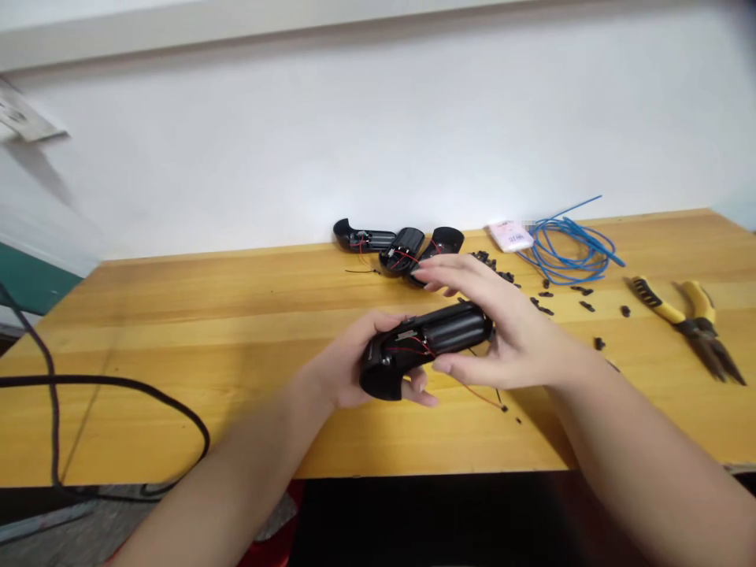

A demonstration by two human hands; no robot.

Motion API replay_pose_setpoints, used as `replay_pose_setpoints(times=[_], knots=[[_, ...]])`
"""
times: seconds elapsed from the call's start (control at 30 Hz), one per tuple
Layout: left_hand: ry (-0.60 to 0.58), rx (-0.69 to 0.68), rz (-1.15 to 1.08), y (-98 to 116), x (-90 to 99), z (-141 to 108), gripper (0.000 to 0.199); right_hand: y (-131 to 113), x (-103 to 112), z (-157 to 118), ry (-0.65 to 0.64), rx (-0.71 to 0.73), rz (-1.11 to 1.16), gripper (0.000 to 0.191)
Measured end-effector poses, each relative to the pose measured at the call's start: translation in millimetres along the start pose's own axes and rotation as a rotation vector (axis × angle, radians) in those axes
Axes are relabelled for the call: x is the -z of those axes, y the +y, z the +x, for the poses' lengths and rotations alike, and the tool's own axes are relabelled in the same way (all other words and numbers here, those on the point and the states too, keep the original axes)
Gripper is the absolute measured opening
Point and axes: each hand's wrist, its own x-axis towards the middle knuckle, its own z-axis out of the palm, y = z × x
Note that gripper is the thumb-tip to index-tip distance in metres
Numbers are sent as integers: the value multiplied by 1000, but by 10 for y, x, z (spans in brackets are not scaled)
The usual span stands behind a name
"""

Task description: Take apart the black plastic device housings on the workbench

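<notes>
Above the front part of the wooden table, a black plastic housing (428,339) with an open cavity and thin red and black wires is held between my hands. My left hand (348,354) grips its curved end, with the thumb on top and fingers beneath. At the other end, my right hand (513,331) has its thumb on the near side, while its fingers stretch out over the far side. A thin wire hangs from the housing toward the table. Farther back lie similar black housings (402,250) with red wires, partly behind my right fingers.
Small black parts (584,305) are scattered at the right of the wooden table (206,315). Behind them are a coil of blue cable (570,248) and a pink-white packet (509,235). Yellow-handled pliers (691,323) lie far right. A black cord (130,383) loops over the left side.
</notes>
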Motion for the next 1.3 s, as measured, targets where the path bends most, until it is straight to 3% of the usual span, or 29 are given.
replay_pose_setpoints(times=[0.13, 0.27, 0.43, 0.63, 0.83, 1.03, 1.2, 1.3], knots=[[53, 151, -84, 56, -19, -44, 34, -67, -69, 40, -85, 123, -113, 64], [112, 187, -130, 105, -2, -69, 40, -136, -92, 44, -98, 68, -85, 63], [-25, 262, -150, 91, 79, -84, 60, -233, -110, 20, -192, -33, -136, 56], [-102, 271, -182, 74, 66, -83, 56, -258, -196, 36, -185, 0, -171, 55], [-62, 214, -178, 77, 75, -105, 52, -209, -263, 37, -197, -28, -148, 66], [-82, 263, -86, 101, 67, -133, 70, -227, -269, 12, -134, -42, -126, 65], [11, 121, 21, 109, -44, -144, 48, -255, -184, 9, -98, -24, -143, 67], [25, -4, 56, 97, -81, -140, 39, -252, -111, 10, 9, -36, -207, 73]])
